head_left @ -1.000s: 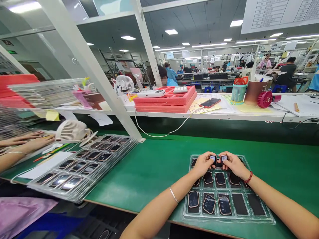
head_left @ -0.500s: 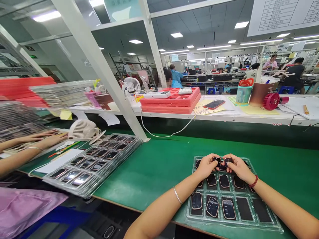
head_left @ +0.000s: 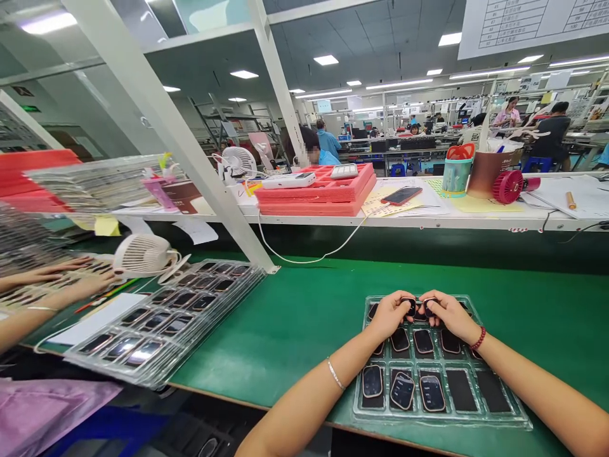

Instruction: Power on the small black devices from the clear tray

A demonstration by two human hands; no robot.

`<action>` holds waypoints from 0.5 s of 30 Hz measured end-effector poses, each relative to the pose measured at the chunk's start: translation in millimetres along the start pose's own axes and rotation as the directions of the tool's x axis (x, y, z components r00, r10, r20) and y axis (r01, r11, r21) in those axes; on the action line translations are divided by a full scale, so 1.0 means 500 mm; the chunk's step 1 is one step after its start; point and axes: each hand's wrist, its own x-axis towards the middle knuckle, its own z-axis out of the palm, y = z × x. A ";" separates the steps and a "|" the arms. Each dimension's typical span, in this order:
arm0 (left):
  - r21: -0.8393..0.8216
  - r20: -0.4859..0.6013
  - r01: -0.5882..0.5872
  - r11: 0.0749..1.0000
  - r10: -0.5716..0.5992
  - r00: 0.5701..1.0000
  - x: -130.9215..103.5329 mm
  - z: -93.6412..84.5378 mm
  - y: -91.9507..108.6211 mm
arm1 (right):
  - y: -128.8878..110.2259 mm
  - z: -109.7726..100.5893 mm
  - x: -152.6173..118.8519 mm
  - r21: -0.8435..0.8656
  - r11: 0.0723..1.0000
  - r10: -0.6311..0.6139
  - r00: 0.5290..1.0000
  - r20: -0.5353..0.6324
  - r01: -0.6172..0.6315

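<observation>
The person's left hand point(head_left: 396, 312) and right hand point(head_left: 445, 311) meet almost side by side above the far edge of a clear tray point(head_left: 442, 421), which lies on the right part of the green desk point(head_left: 304, 317), close to its near edge. The fingers of the left hand pinch one small watch point(head_left: 408, 307), thumb on its front; the fingers of the right hand pinch a second watch point(head_left: 431, 308) in the same way, and the two stand just apart, dark screens turned toward the person. Along the tray's near edge, three watches point(head_left: 402, 390) sit in the pockets from the left corner onward, the middle one tilted, while the two pockets toward the right corner show dark padding point(head_left: 461, 390). More watches lie in the rows behind, partly hidden by the hands. A silver bracelet point(head_left: 335, 373) circles the left wrist and a red beaded bracelet point(head_left: 478, 338) the right. Toward the desk's left end, a stack of filled trays point(head_left: 209, 331) reaches the near edge, beside a white fan point(head_left: 143, 254) and a co-worker's blurred hands point(head_left: 98, 282).
</observation>
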 end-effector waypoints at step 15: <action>-0.055 -0.009 0.052 0.997 -0.052 0.999 0.001 0.000 0.005 | -0.085 -0.008 -0.002 0.220 0.970 0.120 0.991 -0.066 -0.103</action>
